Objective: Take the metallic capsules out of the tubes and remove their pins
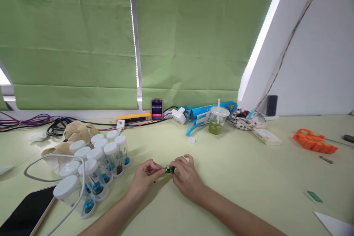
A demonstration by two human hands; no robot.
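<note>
We saw two bare hands above the middle of the desk (235, 195), with one small green piece (168, 170) between them; the fingers of the left hand (149, 175) were pinched together on its left end, and those of the right hand (186, 177) were closed about its dark right end, the other fingers loosely curled; one thin rod (149, 170) showed at the left fingers, though we could not tell whether it joined the piece.

To the left we counted eleven white lids (66, 187) on clear jars (103, 191), several with blue parts inside; one cable (83, 180) looped in front of them, and one phone (29, 210) lay flat near the corner; a second phone (157, 110) stood upright at the back.

Beyond the hands lay one white disc (191, 139), near one lidded cup (215, 127) with one straw (218, 103); at the right were one orange object (313, 142) and one green-topped block (314, 196), well apart from both hands.
</note>
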